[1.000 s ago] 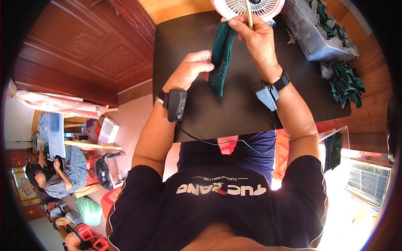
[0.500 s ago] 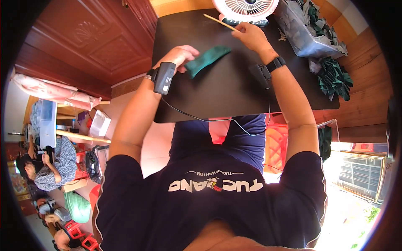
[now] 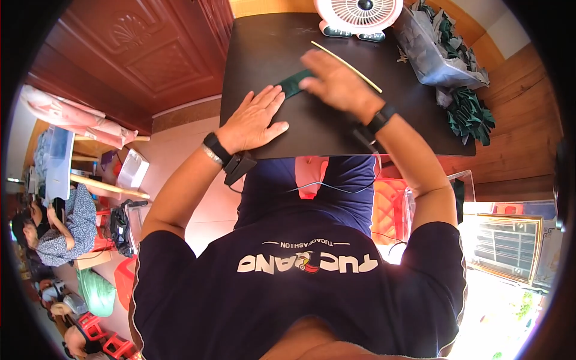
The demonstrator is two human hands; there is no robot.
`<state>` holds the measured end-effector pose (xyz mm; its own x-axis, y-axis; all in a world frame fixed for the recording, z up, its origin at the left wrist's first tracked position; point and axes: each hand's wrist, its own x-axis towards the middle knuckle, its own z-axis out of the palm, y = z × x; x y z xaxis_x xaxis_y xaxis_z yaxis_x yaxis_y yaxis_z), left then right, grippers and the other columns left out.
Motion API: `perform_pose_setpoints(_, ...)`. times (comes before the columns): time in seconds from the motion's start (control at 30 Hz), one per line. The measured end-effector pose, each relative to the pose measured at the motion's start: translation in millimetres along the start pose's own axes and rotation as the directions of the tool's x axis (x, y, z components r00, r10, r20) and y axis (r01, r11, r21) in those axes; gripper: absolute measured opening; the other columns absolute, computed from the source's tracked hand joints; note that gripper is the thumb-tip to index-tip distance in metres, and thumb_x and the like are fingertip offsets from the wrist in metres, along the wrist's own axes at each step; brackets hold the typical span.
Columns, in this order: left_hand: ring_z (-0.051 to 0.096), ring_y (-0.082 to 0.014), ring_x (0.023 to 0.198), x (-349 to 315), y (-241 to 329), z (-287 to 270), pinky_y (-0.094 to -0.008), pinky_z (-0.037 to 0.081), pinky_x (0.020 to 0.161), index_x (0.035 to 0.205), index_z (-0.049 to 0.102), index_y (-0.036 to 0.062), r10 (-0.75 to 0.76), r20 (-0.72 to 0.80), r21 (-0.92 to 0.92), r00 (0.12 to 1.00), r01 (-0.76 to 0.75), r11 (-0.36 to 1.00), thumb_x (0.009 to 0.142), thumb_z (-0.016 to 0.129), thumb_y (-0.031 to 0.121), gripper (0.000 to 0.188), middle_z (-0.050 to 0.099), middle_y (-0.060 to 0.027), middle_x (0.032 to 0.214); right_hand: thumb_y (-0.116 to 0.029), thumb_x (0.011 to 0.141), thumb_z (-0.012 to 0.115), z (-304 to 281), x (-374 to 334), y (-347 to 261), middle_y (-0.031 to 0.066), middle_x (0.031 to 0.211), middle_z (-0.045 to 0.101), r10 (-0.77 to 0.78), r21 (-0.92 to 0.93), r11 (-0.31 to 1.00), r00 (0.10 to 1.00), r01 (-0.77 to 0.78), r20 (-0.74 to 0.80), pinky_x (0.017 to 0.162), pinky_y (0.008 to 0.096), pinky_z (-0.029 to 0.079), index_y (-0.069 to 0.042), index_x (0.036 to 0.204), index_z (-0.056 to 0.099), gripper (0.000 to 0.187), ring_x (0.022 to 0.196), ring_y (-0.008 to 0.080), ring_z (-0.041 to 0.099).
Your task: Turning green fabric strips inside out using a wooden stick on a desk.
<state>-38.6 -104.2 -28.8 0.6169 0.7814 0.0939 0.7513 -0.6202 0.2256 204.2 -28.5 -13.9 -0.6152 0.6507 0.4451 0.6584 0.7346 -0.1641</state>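
A dark green fabric strip (image 3: pixel 294 84) lies flat and slanted on the black tabletop (image 3: pixel 264 51). My left hand (image 3: pixel 255 120) is spread flat, its fingertips pressing the strip's near left end. Over the strip's far right end is my right hand (image 3: pixel 336 83), slightly blurred, with its fingers stretched out and the palm down; whether it touches the cloth is hard to tell. Just beyond that hand a thin pale stick (image 3: pixel 351 67) rests on the table, partly behind the fingers. Both wrists wear black straps with small devices and cables.
A white and pink fan (image 3: pixel 363 15) stands at the table's far edge. To the right, a clear plastic bin (image 3: pixel 441 69) holds grey and green cloth pieces, with a bunch of green strips (image 3: pixel 471 117) beside it. Several people sit at far left near red stools (image 3: pixel 90 327).
My right hand has let go of the stick, now on the table, and come down to the cloth. The green strip, raised and folded before, lies flat under my left fingers.
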Motion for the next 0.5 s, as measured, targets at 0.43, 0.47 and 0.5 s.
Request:
perform_pose_setpoints(0.43,0.027,-0.0288,0.136,-80,17,-9,-0.0535,0.014,0.108,0.137,0.035,0.0001,0.04,-0.047,0.014,0.998,-0.039,0.999,0.082,0.053,0.041,0.071,0.033,-0.0154,0.144,-0.062,0.085,0.042,19,-40,-84,0.0181,0.146,0.026,-0.053,0.027,0.999,0.956,0.047,0.288,0.112,0.0437,0.018,-0.001,0.14,0.027,0.084,0.137,0.0301,0.022)
perform_pose_setpoints(0.47,0.028,-0.0283,0.135,-82,17,-9,-0.0535,0.015,0.108,0.136,0.036,-0.0001,0.031,-0.077,0.021,0.997,-0.029,0.999,0.082,0.054,0.041,0.071,0.034,-0.015,0.143,-0.061,0.086,0.041,15,-43,-74,0.016,0.147,0.027,-0.001,-0.031,0.999,0.96,0.01,0.282,0.111,0.0436,0.018,-0.003,0.141,0.028,0.081,0.137,0.0286,0.022)
perform_pose_setpoints(0.5,0.028,-0.0283,0.135,-83,16,-10,-0.0535,0.015,0.108,0.136,0.036,-0.0001,0.036,-0.063,0.017,0.997,-0.035,0.999,0.082,0.054,0.041,0.071,0.034,-0.015,0.143,-0.06,0.087,0.041,12,-46,-66,0.0138,0.147,0.027,0.049,-0.09,0.996,0.961,-0.025,0.273,0.111,0.0435,0.018,-0.005,0.141,0.029,0.078,0.137,0.0271,0.023)
